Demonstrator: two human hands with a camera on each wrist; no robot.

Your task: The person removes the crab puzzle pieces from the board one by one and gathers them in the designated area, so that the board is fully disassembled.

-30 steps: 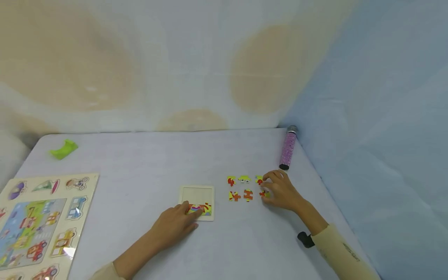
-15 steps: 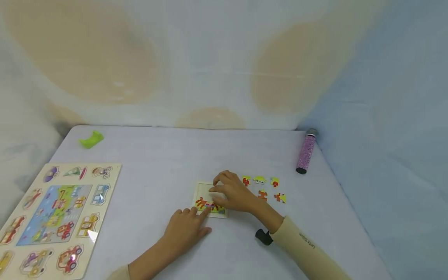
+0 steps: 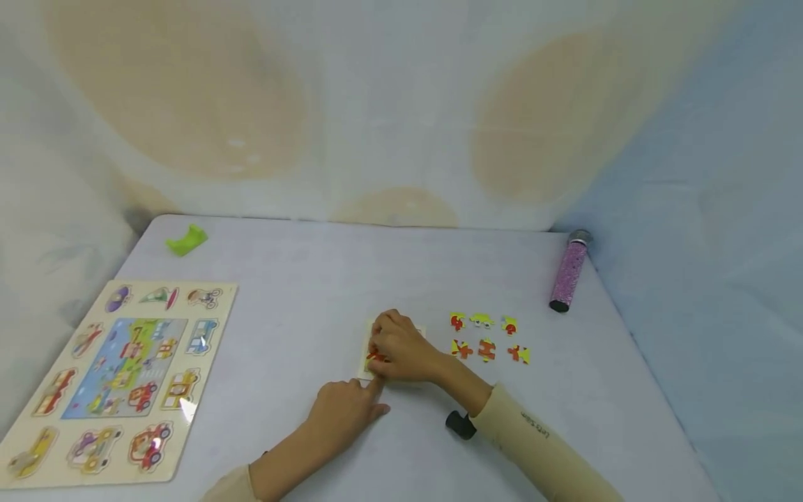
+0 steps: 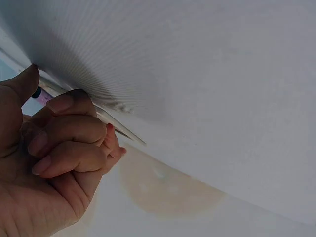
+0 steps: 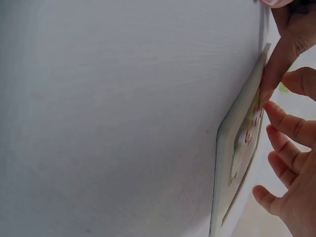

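Note:
My right hand [image 3: 406,352] is over a small wooden puzzle tray [image 3: 363,374] and hides most of it in the head view. From the right wrist, its fingers are slightly bent, index tip close to the pieces [image 5: 242,153] fitted in the tray; no loose piece shows between them. My left hand [image 3: 341,411] is at the tray's near edge. Its index finger [image 5: 278,66] is stretched out and presses on the pieces, while its other fingers are bent in the left wrist view. Right of the tray, several loose red and yellow jigsaw pieces [image 3: 486,350] lie in two rows.
A large picture puzzle board [image 3: 203,411] with vehicle cut-outs lies at the left. Behind it is a green curved object [image 3: 187,240]. A glittery purple tube [image 3: 567,275] lies at the back right. A black wrist device [image 3: 461,425] is beside my right sleeve.
My right hand has moved left from the loose pieces to the tray. My left hand has shifted slightly along the tray's near edge. The head view has turned left.

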